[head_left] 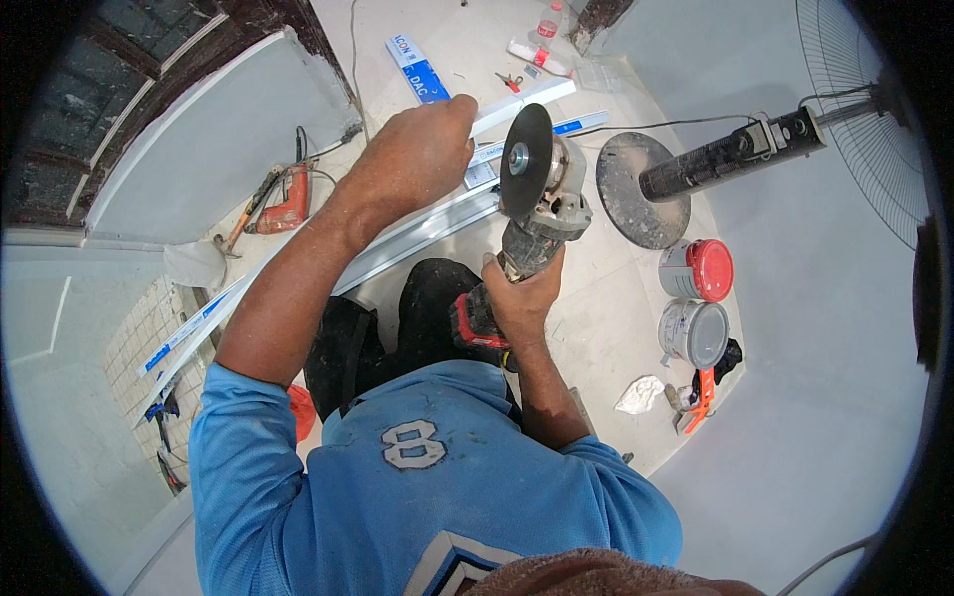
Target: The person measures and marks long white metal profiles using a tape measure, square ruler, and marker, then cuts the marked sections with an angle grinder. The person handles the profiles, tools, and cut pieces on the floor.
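My right hand [525, 298] is wrapped round the body of a cordless angle grinder [532, 248]. The grinder points up and away from me, its thin dark cutting disc [527, 159] facing left. Its red and black battery [477, 320] hangs near my lap. My left hand [422, 149] is a closed fist just left of the disc, its curled fingers mostly hidden. A white channel strip [527, 106] shows directly beyond that fist; whether the fist grips it is not visible. Long pale metal strips [422, 240] run below my left forearm.
Left lie a red corded drill [288, 204] and a hammer [237, 223]. At right, a pedestal fan's round base [641, 189] stands beyond two paint cans [708, 270]. A blue-and-white strip [417, 70], red-handled tool [510, 82] and bottles [548, 22] lie farther away.
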The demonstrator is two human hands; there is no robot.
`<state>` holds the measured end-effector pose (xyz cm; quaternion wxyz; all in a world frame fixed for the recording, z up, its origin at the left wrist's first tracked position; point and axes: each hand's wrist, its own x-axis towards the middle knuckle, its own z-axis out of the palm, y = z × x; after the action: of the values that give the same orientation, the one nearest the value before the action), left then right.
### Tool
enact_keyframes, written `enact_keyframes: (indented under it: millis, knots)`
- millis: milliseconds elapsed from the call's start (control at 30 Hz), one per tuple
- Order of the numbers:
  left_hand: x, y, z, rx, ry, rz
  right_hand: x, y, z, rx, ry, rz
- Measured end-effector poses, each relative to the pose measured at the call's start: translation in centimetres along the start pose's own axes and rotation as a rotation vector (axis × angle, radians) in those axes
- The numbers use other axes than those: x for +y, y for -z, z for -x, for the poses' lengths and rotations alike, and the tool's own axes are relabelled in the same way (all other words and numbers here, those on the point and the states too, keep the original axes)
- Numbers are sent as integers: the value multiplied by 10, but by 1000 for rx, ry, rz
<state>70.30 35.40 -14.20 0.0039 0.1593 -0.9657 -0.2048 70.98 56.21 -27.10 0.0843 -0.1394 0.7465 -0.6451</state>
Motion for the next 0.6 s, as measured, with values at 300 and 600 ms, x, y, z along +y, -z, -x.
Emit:
enact_keyframes:
  millis: [300,600]
  knots:
    - [0,1,1,1,0,2,4,0,1,-3,8,27]
    - [-1,-1,0,18,-13,-8,3,-2,1,8,23,14]
